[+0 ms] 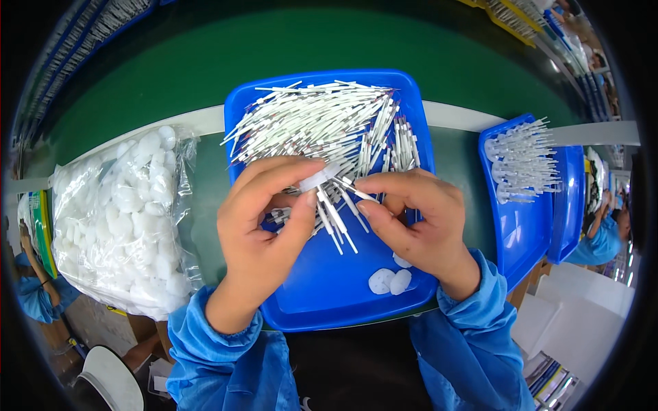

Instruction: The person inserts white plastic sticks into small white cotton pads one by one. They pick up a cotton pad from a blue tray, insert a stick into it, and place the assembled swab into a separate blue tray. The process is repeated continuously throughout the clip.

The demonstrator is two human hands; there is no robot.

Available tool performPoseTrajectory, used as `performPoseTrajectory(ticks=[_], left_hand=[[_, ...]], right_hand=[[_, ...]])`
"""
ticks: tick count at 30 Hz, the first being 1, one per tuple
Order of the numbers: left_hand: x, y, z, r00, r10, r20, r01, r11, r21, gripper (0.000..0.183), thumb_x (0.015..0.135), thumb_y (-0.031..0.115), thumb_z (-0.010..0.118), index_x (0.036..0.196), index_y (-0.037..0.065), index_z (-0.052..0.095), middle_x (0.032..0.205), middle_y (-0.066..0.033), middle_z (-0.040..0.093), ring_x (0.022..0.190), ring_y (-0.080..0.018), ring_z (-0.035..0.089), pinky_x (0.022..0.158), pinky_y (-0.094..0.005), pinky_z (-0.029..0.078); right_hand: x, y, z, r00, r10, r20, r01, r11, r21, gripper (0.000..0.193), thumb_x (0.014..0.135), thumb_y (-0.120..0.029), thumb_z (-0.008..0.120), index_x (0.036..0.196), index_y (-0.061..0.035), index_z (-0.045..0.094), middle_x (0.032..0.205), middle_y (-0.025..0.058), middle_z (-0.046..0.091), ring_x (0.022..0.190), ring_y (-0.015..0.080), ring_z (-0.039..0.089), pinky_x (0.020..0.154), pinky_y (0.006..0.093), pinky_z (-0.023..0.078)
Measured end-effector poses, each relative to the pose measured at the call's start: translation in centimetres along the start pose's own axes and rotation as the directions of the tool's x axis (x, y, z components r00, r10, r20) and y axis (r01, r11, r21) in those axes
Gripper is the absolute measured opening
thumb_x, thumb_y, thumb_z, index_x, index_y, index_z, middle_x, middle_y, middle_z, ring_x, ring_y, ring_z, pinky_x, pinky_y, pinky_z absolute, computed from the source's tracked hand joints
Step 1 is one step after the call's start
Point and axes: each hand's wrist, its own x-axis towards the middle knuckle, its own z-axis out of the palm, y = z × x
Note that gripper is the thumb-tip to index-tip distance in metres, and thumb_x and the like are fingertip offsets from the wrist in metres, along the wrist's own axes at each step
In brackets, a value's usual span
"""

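My left hand (264, 233) pinches a small white round plastic disc (317, 178) between thumb and fingers. Several thin white sticks (332, 218) stick out of the disc and fan downward. Close beside it, my right hand (428, 222) is closed on another thin white stick (358, 191), whose far end meets the disc; whether it sits in a hole I cannot tell. Both hands are over a blue tray (343, 320). A large heap of similar sticks (301, 127) fills the tray's far part. Loose white discs (391, 281) lie at its near right.
A clear plastic bag (123, 219) full of white discs lies left of the tray. At the right, another blue tray (514, 233) holds disc-and-stick pieces (528, 161) standing in rows. The table (205, 61) is green. People in blue sleeves (600, 240) sit at both sides.
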Motion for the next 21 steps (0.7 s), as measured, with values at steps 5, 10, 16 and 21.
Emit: performPoseTrajectory(ticks=[5, 10, 16, 21], left_hand=[[-0.2, 0.0, 0.4, 1.000, -0.003, 0.021, 0.002, 0.999, 0.044, 0.037, 0.093, -0.007, 0.076, 0.129, 0.002, 0.078, 0.133, -0.0157, 0.079, 0.107, -0.0212, 0.077, 0.083, -0.0308, 0.064], [0.0, 0.8, 0.7, 0.992, 0.092, 0.083, -0.113, 0.951, 0.289, 0.039, 0.089, -0.005, 0.081, 0.127, 0.004, 0.080, 0.122, -0.0133, 0.084, 0.098, -0.0234, 0.078, 0.081, -0.0328, 0.062], [-0.8, 0.9, 0.9, 0.998, 0.021, 0.052, -0.036, 0.946, 0.323, 0.038, 0.090, -0.005, 0.083, 0.126, 0.004, 0.082, 0.103, -0.0144, 0.084, 0.078, -0.0215, 0.077, 0.072, -0.0310, 0.062], [-1.1, 0.7, 0.9, 0.999, -0.024, 0.037, 0.015, 0.973, 0.229, 0.039, 0.091, -0.006, 0.083, 0.129, 0.002, 0.082, 0.099, -0.0135, 0.084, 0.078, -0.0174, 0.077, 0.070, -0.0294, 0.062]], right_hand=[[0.0, -0.2, -0.3, 0.987, 0.149, 0.067, -0.149, 0.989, -0.005, 0.014, 0.090, -0.011, 0.089, 0.102, -0.0089, 0.083, 0.063, 0.0020, 0.064, 0.052, 0.0162, 0.061, 0.053, 0.0318, 0.045], [-0.1, 0.8, 0.6, 0.998, 0.013, -0.067, -0.019, 0.996, -0.083, 0.013, 0.089, -0.014, 0.091, 0.098, -0.0090, 0.082, 0.070, 0.0051, 0.073, 0.056, 0.0191, 0.069, 0.055, 0.0324, 0.051], [-0.1, -0.3, -0.1, 0.973, -0.231, -0.007, 0.199, 0.854, -0.481, 0.019, 0.083, -0.013, 0.091, 0.099, -0.0094, 0.081, 0.079, 0.0039, 0.078, 0.062, 0.0209, 0.072, 0.063, 0.0335, 0.055], [0.5, 0.9, 0.2, 0.912, -0.410, 0.017, 0.373, 0.811, -0.450, 0.023, 0.081, -0.012, 0.089, 0.102, -0.0073, 0.079, 0.085, 0.0024, 0.079, 0.066, 0.0204, 0.072, 0.066, 0.0339, 0.055]])
